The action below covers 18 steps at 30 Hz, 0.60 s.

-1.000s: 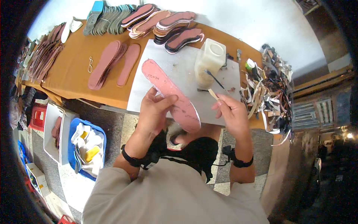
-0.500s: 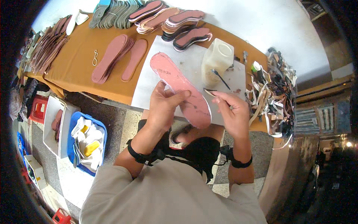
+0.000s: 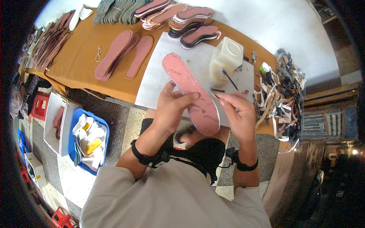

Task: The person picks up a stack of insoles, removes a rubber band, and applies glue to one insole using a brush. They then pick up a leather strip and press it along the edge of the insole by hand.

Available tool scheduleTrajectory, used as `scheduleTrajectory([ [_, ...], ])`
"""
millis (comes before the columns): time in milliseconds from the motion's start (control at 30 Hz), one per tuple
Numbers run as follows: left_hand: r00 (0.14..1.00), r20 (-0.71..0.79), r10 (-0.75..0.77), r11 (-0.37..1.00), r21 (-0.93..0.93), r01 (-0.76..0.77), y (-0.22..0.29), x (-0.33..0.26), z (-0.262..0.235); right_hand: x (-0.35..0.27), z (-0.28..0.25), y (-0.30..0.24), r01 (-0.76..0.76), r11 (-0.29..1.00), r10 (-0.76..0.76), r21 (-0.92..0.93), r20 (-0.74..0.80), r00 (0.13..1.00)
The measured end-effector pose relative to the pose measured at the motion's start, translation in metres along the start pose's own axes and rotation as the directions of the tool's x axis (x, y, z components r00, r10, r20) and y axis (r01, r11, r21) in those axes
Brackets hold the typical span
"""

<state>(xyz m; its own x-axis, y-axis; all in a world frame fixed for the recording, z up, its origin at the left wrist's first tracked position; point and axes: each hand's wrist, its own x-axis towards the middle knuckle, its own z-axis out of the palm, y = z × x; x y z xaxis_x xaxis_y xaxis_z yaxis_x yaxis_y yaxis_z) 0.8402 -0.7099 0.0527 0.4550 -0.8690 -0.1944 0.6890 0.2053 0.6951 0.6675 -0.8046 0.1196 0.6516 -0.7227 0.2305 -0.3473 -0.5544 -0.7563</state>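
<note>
My left hand [image 3: 171, 108] is closed on a pink insole [image 3: 190, 84], with the thumb flat on its upper face and the fingers underneath. The insole slants over the near edge of a white board [image 3: 152, 85], and its rim looks pale and rough. Close to the insole's right edge, my right hand [image 3: 240, 114] pinches a thin pale strip [image 3: 213, 95]; whether its tip touches the insole, I cannot tell. Just beyond that hand stand a cloudy plastic container [image 3: 226, 57] and a dark-handled brush [image 3: 230, 80] leaning from its opening.
Pink insoles [image 3: 114, 57] lie stacked on the brown-covered table [image 3: 81, 49], with more piles [image 3: 195, 34] at the back. A heap of strip offcuts [image 3: 281, 91] fills the right end. Left below, a blue basket [image 3: 107, 131] holds white and yellow pieces beside a white bin [image 3: 53, 142].
The insole and both hands have shifted slightly to the right in the picture. Both grips stay the same, and the table items sit a little differently in view.
</note>
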Motion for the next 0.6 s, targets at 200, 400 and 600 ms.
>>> scheduleTrajectory([
  [200, 1.0, -0.005, 0.008, 0.999, 0.037, -0.008, -0.004, 0.0, 0.006, -0.002, -0.003, 0.009, 0.002, 0.998, -0.002, 0.07, -0.001, 1.0],
  [400, 0.999, -0.006, 0.04, 0.997, 0.064, -0.04, 0.0, -0.001, 0.009, -0.003, -0.003, 0.005, -0.057, 0.997, 0.057, 0.047, 0.002, 0.998],
  [600, 0.998, -0.04, 0.047, 0.997, 0.058, -0.044, -0.005, 0.0, 0.009, -0.004, -0.002, 0.007, -0.041, 0.999, 0.041, 0.002, -0.001, 0.999],
])
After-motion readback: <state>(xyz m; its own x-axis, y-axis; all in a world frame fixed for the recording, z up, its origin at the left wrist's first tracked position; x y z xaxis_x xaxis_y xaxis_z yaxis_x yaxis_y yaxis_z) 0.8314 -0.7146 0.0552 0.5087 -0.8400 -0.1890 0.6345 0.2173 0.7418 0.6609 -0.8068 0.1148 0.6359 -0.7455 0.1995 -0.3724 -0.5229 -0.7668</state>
